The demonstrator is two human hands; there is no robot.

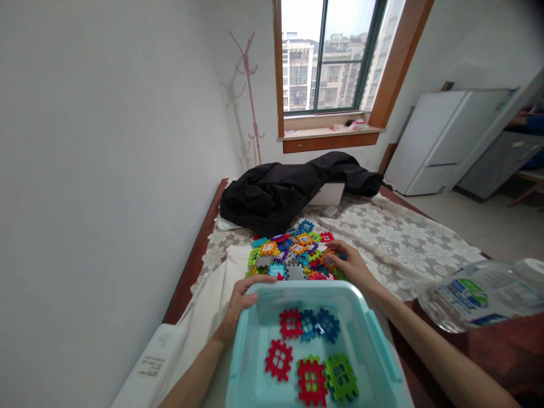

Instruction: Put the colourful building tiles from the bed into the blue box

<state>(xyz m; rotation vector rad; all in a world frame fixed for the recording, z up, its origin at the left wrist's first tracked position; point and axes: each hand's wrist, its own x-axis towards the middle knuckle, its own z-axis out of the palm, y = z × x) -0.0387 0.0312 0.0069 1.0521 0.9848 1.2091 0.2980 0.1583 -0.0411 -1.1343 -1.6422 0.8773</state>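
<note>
Left hand (243,298) extended forward, fingers curled over far-left rim of bin (374,334), gripping it. Tiles (293,252) heaped on bed just beyond bin. Right hand (348,262) outstretched, fingertips closed on tile at heap's right edge. Bottle (480,294) far right, apart.

Left hand (242,300) grips the far rim of the bin (385,362), at 11 o'clock. Right hand (351,263) touches the tile pile (293,252) at 12. Bottle (480,294) lies at 3.
</note>
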